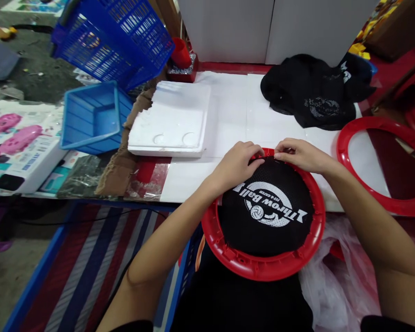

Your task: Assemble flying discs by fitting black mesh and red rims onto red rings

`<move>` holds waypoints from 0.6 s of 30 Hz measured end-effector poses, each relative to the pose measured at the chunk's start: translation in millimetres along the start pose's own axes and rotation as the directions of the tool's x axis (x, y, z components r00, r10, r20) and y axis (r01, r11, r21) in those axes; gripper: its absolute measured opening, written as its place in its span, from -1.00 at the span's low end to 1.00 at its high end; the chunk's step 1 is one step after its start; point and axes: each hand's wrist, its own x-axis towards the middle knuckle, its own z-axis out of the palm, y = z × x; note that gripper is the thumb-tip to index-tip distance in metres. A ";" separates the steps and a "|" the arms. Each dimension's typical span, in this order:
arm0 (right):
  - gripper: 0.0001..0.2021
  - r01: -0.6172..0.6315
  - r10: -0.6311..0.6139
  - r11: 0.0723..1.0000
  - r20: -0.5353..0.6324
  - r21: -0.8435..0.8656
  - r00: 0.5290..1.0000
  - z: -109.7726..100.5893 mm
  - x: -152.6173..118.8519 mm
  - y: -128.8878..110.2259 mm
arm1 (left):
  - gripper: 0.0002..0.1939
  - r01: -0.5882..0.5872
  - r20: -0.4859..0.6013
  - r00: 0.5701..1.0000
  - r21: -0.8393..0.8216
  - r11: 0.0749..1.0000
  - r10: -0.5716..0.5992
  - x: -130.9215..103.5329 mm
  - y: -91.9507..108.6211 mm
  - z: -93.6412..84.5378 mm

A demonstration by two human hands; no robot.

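Note:
A red plastic ring (263, 269) with black mesh fabric (235, 226) across its middle leans between my lap and the table edge. White "Throw Ball" print shows upside down on the mesh. At the ring's far rim, my left hand (238, 161) is closed, thumb over the mesh edge and fingers on the rim. Just to its right, my right hand (299, 154) pinches the same rim where the fabric meets the plastic. A short stretch of red rim lies between the two hands. Whatever is under the fingertips is hidden.
Black mesh pieces (318, 92) lie heaped at the table's back right, with another red ring (352, 186) beside them. A white foam block (171, 120) sits left. Beyond it are a light-blue bin (78, 117) and dark-blue basket (124, 41). Clear plastic (335, 276) hangs right.

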 end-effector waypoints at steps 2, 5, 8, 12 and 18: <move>-0.71 0.001 -0.001 1.000 0.020 0.001 1.000 -1.8 1.3 -0.1 | -0.89 0.005 -0.007 1.000 -0.021 1.000 -0.005 2.7 -2.2 1.5; -0.72 0.013 -0.012 0.999 0.054 -0.036 0.998 -3.2 3.9 -2.8 | -0.89 0.002 -0.063 0.998 -0.095 0.995 -0.008 2.1 -4.9 0.7; -0.76 0.009 -0.002 0.990 0.049 -0.140 0.999 0.3 5.9 -9.9 | -0.84 0.033 -0.126 0.991 -0.155 0.987 -0.053 -0.9 -6.6 0.3; -0.79 -0.026 0.024 0.956 -0.010 -0.293 1.000 7.9 7.6 -17.8 | -0.83 0.111 -0.115 0.985 -0.157 0.981 -0.130 -1.2 -7.6 1.0; -0.79 -0.019 0.043 0.961 0.082 -0.275 0.996 -1.6 10.7 -14.3 | -0.84 0.222 -0.038 0.969 -0.285 0.932 -0.243 5.7 -13.9 -2.0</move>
